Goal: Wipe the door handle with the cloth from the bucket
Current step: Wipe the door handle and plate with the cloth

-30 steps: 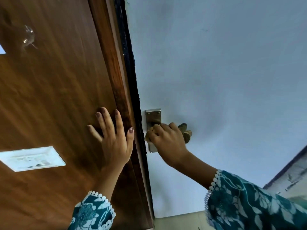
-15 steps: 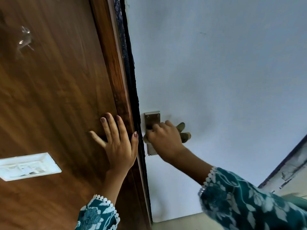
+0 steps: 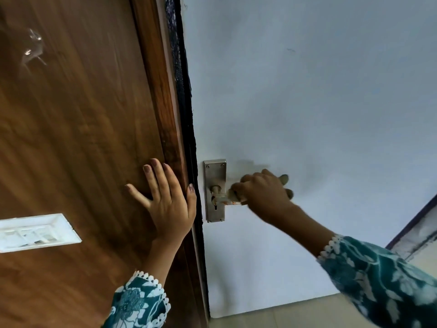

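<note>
Right hand slid outward, hiding most of cloth.

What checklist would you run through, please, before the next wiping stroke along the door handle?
1. Right hand closed on the cloth: ok.
2. Cloth on the door handle lever: ok.
3. Left hand flat on the wooden door, steadying it: ok.
4. Lever's inner end by the backplate uncovered and reachable: ok.
5. Cloth damp enough: cannot tell.
6. Handle already clean: cannot tell.
</note>
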A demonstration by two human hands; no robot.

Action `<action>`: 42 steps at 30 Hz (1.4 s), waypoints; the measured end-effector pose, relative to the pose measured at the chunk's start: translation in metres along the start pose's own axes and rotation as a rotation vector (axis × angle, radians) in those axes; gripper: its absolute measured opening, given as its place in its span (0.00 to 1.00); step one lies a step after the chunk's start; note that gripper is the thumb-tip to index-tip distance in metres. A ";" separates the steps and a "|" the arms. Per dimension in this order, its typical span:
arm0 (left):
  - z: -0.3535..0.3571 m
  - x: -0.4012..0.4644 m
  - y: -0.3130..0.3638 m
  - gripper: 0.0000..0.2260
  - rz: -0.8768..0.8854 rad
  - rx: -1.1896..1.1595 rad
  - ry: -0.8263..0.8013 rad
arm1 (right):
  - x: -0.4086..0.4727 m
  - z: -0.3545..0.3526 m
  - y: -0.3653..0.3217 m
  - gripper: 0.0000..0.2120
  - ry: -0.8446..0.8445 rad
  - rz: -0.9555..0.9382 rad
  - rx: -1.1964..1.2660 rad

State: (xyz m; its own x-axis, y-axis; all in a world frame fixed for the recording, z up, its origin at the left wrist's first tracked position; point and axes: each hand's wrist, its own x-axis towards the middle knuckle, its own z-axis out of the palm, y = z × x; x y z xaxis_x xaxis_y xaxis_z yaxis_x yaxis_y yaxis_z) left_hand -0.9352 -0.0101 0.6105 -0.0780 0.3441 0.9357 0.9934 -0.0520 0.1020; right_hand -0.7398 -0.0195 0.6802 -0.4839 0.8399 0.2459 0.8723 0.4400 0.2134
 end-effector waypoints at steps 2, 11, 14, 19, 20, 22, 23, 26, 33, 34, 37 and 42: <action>0.000 -0.001 0.000 0.27 0.007 -0.001 0.001 | 0.011 -0.002 -0.026 0.10 0.073 -0.051 -0.048; -0.001 -0.004 -0.004 0.28 0.028 -0.003 -0.015 | -0.016 0.018 0.018 0.18 0.155 0.033 -0.051; 0.001 -0.004 -0.005 0.29 0.038 0.000 -0.006 | -0.030 0.028 0.032 0.18 0.223 0.080 -0.070; 0.001 -0.002 -0.004 0.28 0.033 0.008 -0.006 | -0.019 0.036 0.005 0.27 0.398 0.056 -0.016; 0.000 -0.003 -0.005 0.28 0.043 0.010 -0.013 | -0.019 0.036 0.001 0.27 0.419 0.055 -0.001; -0.002 -0.005 -0.009 0.28 0.074 0.001 -0.026 | -0.023 0.037 0.002 0.26 0.444 0.096 0.055; -0.003 -0.005 -0.012 0.28 0.090 -0.009 -0.027 | -0.026 0.042 0.008 0.25 0.450 0.135 0.092; -0.007 -0.003 -0.021 0.27 0.138 -0.046 -0.027 | -0.044 0.060 0.025 0.21 0.448 0.366 0.432; 0.000 0.001 -0.022 0.24 0.164 -0.035 0.069 | -0.052 0.069 0.002 0.15 0.620 0.773 1.555; 0.001 0.000 -0.022 0.24 0.167 -0.037 0.081 | -0.052 0.069 0.003 0.17 0.616 0.724 1.415; 0.002 -0.001 -0.023 0.25 0.184 -0.031 0.094 | -0.053 0.075 0.006 0.21 0.595 0.649 0.988; 0.004 -0.001 -0.023 0.24 0.186 -0.035 0.107 | -0.053 0.082 -0.019 0.20 0.680 0.958 1.355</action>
State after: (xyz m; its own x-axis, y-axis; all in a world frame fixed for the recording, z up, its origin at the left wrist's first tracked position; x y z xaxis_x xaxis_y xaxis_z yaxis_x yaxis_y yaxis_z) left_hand -0.9578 -0.0059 0.6057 0.0959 0.2245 0.9698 0.9882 -0.1380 -0.0658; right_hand -0.7251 -0.0460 0.5852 0.5382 0.8219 0.1865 0.1132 0.1488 -0.9824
